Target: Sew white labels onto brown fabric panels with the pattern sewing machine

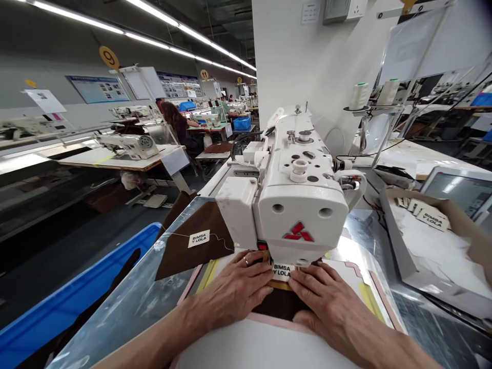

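Note:
A white sewing machine (295,200) with a red logo stands right in front of me. Under its head lies a white label (282,270) printed "BIMBA Y LOLA" on a piece of dark brown fabric (280,307) set in a flat template (346,277). My left hand (234,292), with a ring on one finger, lies flat with its fingertips at the label's left edge. My right hand (326,300) lies flat with its fingertips at the label's right edge. Both hands press down on the fabric and hold nothing.
Another brown piece with a sewn label (199,238) lies to the left on the shiny table (126,307). A blue bin (57,307) stands at lower left. A cardboard box of loose labels (426,215) and a screen (461,192) are at right. Another person sits at far machines.

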### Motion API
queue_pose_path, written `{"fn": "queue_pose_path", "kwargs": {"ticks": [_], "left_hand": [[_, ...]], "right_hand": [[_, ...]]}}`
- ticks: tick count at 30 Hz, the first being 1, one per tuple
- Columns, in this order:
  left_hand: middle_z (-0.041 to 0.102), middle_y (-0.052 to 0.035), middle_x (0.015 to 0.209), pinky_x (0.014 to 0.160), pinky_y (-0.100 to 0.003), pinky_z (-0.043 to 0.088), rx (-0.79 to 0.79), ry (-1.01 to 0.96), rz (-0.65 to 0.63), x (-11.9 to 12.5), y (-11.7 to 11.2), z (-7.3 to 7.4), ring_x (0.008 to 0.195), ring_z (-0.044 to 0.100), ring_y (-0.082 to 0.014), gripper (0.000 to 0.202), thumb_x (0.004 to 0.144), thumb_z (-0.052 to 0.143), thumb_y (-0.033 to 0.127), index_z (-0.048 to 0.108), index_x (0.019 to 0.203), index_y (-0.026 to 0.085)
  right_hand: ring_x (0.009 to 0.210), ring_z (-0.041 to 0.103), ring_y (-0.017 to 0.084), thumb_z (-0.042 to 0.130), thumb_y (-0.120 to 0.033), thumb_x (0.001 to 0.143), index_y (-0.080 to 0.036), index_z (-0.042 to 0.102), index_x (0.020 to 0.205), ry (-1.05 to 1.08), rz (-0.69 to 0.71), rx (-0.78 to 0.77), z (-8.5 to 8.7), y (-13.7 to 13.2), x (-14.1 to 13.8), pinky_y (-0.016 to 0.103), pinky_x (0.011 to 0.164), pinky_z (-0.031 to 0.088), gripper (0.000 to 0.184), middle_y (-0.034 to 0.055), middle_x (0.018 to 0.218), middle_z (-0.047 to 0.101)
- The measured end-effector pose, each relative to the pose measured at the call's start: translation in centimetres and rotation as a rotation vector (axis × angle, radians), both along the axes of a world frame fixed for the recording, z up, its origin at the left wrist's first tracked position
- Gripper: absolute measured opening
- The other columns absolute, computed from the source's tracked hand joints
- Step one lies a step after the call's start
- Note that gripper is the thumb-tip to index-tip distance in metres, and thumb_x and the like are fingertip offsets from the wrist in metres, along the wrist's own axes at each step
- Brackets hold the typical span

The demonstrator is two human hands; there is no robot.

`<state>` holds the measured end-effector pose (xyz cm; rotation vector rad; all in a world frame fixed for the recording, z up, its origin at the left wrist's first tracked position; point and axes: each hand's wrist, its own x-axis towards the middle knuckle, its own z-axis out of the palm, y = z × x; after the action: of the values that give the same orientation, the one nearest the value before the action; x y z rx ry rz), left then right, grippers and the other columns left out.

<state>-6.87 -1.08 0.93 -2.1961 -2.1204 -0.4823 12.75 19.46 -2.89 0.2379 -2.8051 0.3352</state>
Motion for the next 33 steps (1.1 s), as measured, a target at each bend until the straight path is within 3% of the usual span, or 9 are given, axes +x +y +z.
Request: {"fn": "queue_pose_path", "kwargs": {"ticks": [8,15,20,28,33], "left_hand": [[0.073,-0.0027,0.120,0.111,-0.045,0.046,-0.057,0.020,0.023,0.7,0.9,0.5,0.123,0.063,-0.0268,0.014,0.106,0.061,0.025,0.069,0.117,0.024],[0.072,-0.0039,0.130,0.107,-0.048,0.047,-0.021,0.017,-0.028,1.6,2.2,-0.3,0.117,0.065,-0.0295,0.029,0.104,0.066,0.029,0.065,0.131,0.020],[0.070,-0.0037,0.136,0.109,-0.050,0.042,-0.029,-0.002,-0.049,1.2,2.4,-0.6,0.120,0.064,-0.0314,0.038,0.104,0.069,0.035,0.061,0.138,0.021],[0.069,0.0013,0.140,0.098,-0.041,0.044,-0.137,-0.089,-0.065,1.1,2.9,0.9,0.112,0.065,-0.0263,0.037,0.108,0.062,0.042,0.061,0.140,0.025],[0.066,0.0007,0.144,0.096,-0.037,0.045,-0.201,-0.117,-0.064,0.9,3.0,0.9,0.115,0.065,-0.0252,0.038,0.106,0.066,0.039,0.061,0.141,0.029]], "right_hand": [[0.129,0.060,0.033,0.069,-0.047,0.101,-0.019,0.066,0.136,-0.071,-0.054,-0.024,0.5,-0.6,-0.4,0.054,0.111,0.049,0.045,0.0050,0.142,0.068],[0.124,0.063,0.030,0.063,-0.047,0.105,-0.018,0.065,0.139,0.062,-0.019,0.038,0.3,0.0,0.3,0.051,0.108,0.051,0.044,0.0022,0.143,0.067],[0.122,0.065,0.026,0.057,-0.033,0.109,-0.018,0.070,0.130,0.152,-0.043,-0.001,0.1,0.6,0.9,0.044,0.107,0.052,0.029,0.0025,0.137,0.071],[0.123,0.064,0.027,0.055,-0.034,0.109,-0.016,0.069,0.132,0.123,-0.008,-0.002,0.6,0.2,0.4,0.047,0.109,0.051,0.032,0.0063,0.136,0.072],[0.122,0.064,0.028,0.060,-0.032,0.107,-0.018,0.067,0.133,0.061,0.003,-0.036,0.9,0.2,0.0,0.048,0.107,0.051,0.031,0.0058,0.135,0.071]]}}
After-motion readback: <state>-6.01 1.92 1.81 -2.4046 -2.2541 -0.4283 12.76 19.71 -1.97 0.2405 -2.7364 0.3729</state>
